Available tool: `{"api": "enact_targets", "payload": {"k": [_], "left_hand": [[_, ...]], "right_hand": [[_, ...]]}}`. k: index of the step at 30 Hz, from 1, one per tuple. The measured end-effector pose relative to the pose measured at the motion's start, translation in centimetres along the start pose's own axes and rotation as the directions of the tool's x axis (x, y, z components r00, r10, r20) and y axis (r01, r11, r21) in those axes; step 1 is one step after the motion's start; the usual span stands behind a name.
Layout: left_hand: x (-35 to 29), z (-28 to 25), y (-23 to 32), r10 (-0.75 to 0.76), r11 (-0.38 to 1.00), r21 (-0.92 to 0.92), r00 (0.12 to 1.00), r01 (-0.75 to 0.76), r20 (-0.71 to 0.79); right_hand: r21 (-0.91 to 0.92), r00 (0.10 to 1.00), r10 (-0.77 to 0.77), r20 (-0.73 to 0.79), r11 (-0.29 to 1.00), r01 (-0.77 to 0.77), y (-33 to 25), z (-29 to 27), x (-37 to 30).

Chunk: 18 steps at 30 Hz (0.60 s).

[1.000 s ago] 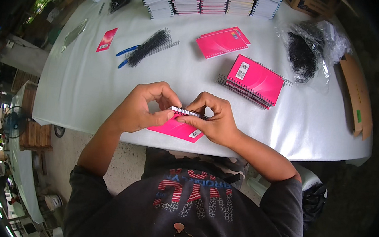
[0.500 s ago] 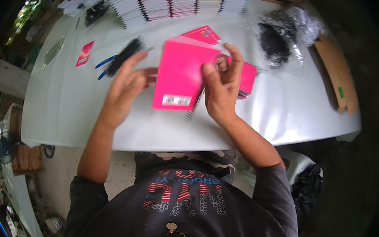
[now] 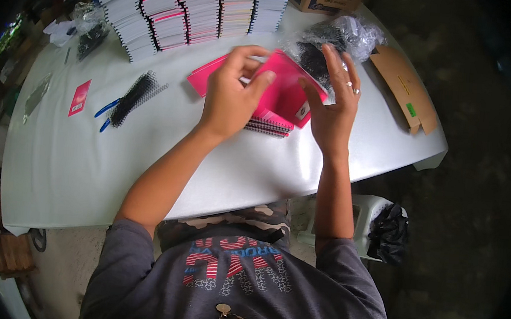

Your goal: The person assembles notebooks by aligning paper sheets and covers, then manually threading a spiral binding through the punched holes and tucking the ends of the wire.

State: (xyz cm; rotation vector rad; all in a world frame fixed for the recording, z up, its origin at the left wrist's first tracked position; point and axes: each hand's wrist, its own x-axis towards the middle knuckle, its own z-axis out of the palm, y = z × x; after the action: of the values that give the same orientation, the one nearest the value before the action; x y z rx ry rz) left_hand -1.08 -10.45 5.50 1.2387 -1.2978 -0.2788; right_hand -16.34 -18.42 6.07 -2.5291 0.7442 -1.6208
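A pink notebook or cover (image 3: 285, 81), tilted and slightly blurred, is held up over the table. My left hand (image 3: 233, 95) is closed on its left edge, thumb in front. At the other side my right hand (image 3: 334, 109) has its fingers stretched out, with the thumb against the notebook's right part. Below it lies a small stack of pink spiral notebooks (image 3: 270, 126), their black coils facing me. Flat pink covers (image 3: 200, 78) lie behind my left hand, partly hidden. Farther left, a bundle of black binding coils (image 3: 137, 93) rests by blue-handled pliers (image 3: 107, 112).
Tall stacks of coil-bound books (image 3: 198, 11) line the far side of the white-covered table (image 3: 86, 176). Plastic bags with black coils (image 3: 321, 45) and a cardboard piece (image 3: 402, 87) lie at the right. A pink card (image 3: 79, 97) lies left; a white stool (image 3: 359, 218) stands beside me.
The pink notebook has moved away from me and turned. My left hand, formerly apart from it, now grips its left edge; my right hand has loosened and spread its fingers. The view has shifted.
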Motion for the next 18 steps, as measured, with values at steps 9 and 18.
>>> {"api": "enact_targets", "payload": {"k": [9, 18], "left_hand": [[-4.1, 1.6, -11.5, 0.26, 0.886, 0.446, 0.931, -0.125, -0.255], [-3.0, -0.7, -11.4, 0.1, 0.878, 0.475, 0.949, 0.057, -0.299]], "right_hand": [[0.181, 0.771, 0.55, 0.32, 0.764, -0.62, 1.0, 4.1, -10.2], [0.272, 0.747, 0.642, 0.174, 0.698, -0.663, 1.7, 4.9, -11.2]]}}
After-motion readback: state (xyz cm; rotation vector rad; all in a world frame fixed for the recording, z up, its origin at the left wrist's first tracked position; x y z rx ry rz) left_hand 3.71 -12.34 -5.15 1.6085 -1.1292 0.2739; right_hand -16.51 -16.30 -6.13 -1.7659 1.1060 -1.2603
